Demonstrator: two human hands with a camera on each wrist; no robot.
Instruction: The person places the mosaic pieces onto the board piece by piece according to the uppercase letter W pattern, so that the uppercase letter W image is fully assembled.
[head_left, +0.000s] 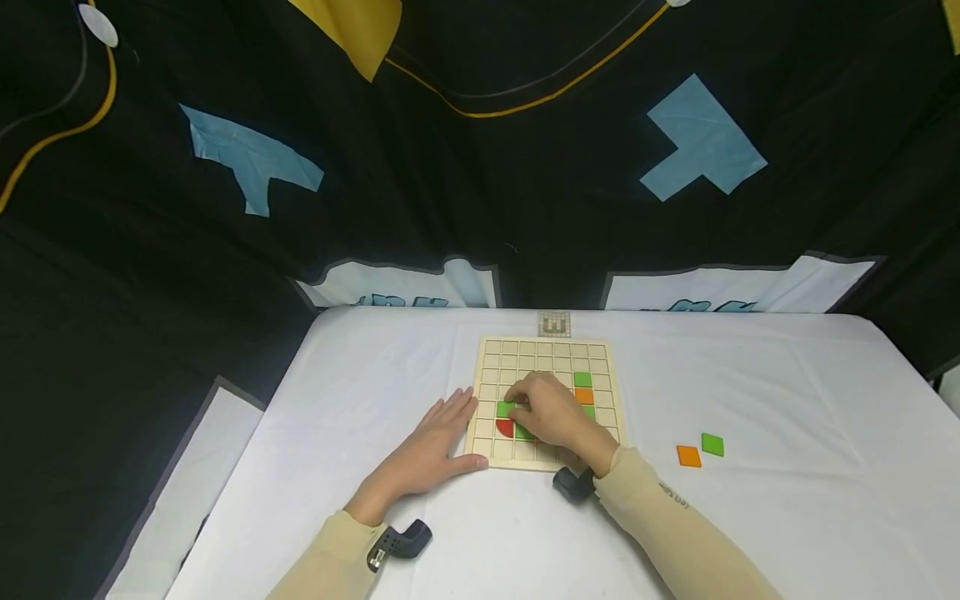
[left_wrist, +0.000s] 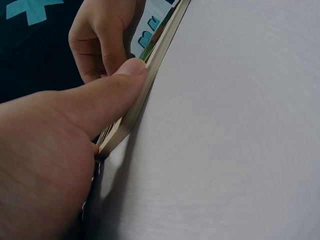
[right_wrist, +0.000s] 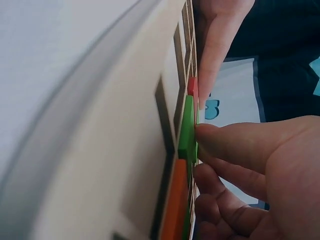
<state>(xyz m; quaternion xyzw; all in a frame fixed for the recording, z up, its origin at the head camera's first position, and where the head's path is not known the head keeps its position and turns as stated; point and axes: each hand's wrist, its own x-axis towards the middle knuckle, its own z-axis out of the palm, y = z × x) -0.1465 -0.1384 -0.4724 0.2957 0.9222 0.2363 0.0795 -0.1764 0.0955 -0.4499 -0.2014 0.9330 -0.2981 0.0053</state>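
Note:
A light wooden grid board lies on the white table, with square cells divided by thin ridges. My right hand reaches over it, thumb and index finger pinching a green square tile low in the board's left part. Just below that tile sits a red rounded piece. My left hand lies spread at the board's left edge, its thumb touching the near left corner. On the right side of the grid are another green tile and an orange tile. The right hand hides the cells beneath it.
Loose on the table, right of the board, lie an orange tile and a green tile. Beyond the board's far edge is a small patterned card. A dark printed cloth hangs behind the table.

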